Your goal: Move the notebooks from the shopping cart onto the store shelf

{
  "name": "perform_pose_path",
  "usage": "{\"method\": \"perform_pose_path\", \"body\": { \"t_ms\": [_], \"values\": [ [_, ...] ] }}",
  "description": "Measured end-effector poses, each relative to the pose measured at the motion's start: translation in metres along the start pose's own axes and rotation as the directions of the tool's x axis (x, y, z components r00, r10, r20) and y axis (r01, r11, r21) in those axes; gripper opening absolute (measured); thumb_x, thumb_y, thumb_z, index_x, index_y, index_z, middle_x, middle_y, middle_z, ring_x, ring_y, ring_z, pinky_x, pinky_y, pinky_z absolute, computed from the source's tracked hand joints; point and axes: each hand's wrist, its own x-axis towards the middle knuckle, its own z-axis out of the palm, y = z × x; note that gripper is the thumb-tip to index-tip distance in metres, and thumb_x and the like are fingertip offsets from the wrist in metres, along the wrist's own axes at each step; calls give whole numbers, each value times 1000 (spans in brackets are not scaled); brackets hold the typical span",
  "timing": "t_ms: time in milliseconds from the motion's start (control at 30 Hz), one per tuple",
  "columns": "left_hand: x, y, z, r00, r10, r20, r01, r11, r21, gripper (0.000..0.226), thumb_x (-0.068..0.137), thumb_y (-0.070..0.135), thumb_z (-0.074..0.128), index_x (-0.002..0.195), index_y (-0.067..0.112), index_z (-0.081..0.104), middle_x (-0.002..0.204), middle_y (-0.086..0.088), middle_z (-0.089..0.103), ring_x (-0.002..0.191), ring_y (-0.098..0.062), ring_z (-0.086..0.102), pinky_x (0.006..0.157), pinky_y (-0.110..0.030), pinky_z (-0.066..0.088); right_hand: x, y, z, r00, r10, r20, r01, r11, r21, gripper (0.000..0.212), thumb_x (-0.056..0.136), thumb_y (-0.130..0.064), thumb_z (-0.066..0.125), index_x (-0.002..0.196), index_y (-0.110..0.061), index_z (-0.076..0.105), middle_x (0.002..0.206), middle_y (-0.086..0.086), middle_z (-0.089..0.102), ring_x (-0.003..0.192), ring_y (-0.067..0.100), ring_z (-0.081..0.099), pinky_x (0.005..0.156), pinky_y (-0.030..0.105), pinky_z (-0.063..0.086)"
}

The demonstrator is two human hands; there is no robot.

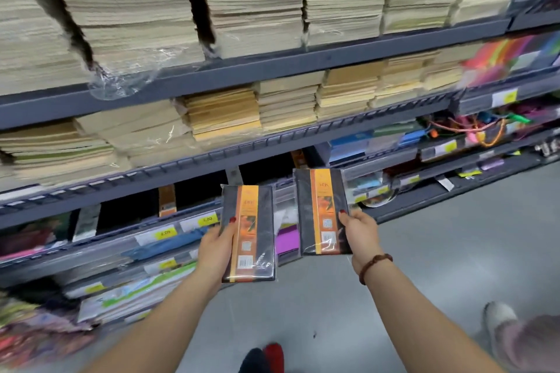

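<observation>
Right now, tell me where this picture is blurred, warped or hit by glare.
Head view: motion blur smears the colourful stationery at the far right and bottom left; the grey metal shelf rails bow from wide-angle distortion; glare streaks the plastic wrap of the two black notebooks with orange bands, held sharp in the left hand and right hand.

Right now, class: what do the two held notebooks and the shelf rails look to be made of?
Left notebook and right notebook: dark matte covers, probably card or leatherette, sealed in clear plastic film, judging by glare and wrinkles. Shelf rails: likely painted metal, with an even grey, slightly glossy finish.
</observation>
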Motion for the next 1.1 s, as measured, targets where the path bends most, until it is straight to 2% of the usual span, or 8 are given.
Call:
{"method": "perform_pose_path", "body": {
  "t_ms": [200,400,567,667,800,933,1000,1100],
  "values": [
    [39,5,22,998,-57,25,57,998,16,36,92,37,55,90,3,68,85,-16,74,70,-28,71,68,-35,56,44,-6,15,995,93,-30,-94,995,-38,19,94,-12,51,75,-11,53,73,14,62,63,26,61,66,36,53],
    [64,5,45,990,-138,-8,138,990,-8,34,92,35,54,93,4,68,87,-14,74,73,-26,71,66,-31,54,86,-18,27,988,156,-6,-156,986,-63,18,93,-9,53,76,-12,51,65,7,55,56,19,50,56,29,45],
    [85,1,59,983,-169,-74,165,985,-54,38,93,36,53,106,2,64,93,-16,74,81,-30,72,62,-28,53,128,-27,40,982,184,41,-179,980,-91,5,94,-11,53,92,-8,56,71,5,57,61,16,54,53,25,44],
    [97,-4,69,975,-179,-129,169,982,-80,38,94,38,51,105,5,64,92,-14,74,78,-27,72,60,-28,52,157,-24,46,977,194,91,-183,976,-117,17,93,-13,55,107,-4,57,78,9,61,69,21,59,65,33,52],
    [116,-16,85,969,-166,-181,154,985,-79,39,93,42,51,103,7,65,89,-11,74,76,-26,73,64,-30,55,188,-14,54,981,158,115,-137,975,-173,7,92,-13,54,97,-8,53,79,11,61,68,21,59,64,31,50],
    [122,-25,102,965,-163,-206,132,979,-155,31,94,39,51,95,11,65,86,-10,74,73,-24,72,66,-32,55,206,-3,50,976,129,178,-88,971,-221,10,89,-16,60,92,-6,57,100,22,69,84,27,64,83,41,52],
    [124,-28,108,965,-150,-215,113,978,-173,30,93,38,52,94,12,65,87,-11,74,75,-26,72,70,-35,56,209,1,45,966,88,243,-38,978,-205,25,85,-20,66,104,-7,56,106,20,68,91,26,66,87,40,52],
    [127,-33,115,967,-124,-224,83,979,-184,28,94,38,51,88,14,65,85,-11,73,73,-25,71,68,-34,56,208,8,35,931,-41,362,114,977,-183,79,74,-20,78,138,-18,31,129,9,50,112,21,55,90,31,43]
  ]
}}
